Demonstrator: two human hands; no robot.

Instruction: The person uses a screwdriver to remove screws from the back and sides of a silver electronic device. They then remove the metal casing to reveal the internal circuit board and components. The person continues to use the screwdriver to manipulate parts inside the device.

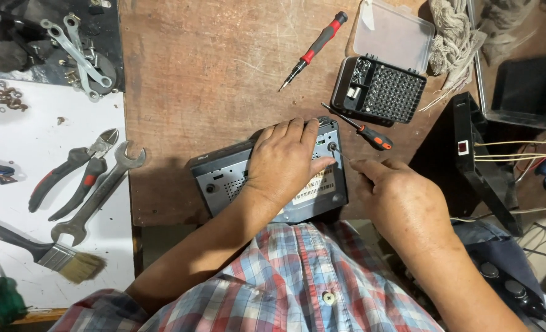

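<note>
step: left hand (283, 161) flat, fingers spread on grey box (224, 178) | right hand (402, 200) pinches thin driver (340, 152) at corner screw (332, 147) | next: tip stays seated

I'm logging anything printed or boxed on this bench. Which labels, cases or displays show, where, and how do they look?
Sticker label: on the grey box under the left hand; pale rectangle with an orange band.
Bit case: behind the box; black tray, clear lid open.
Small window: on the black panel, right; white square, red centre.
</note>
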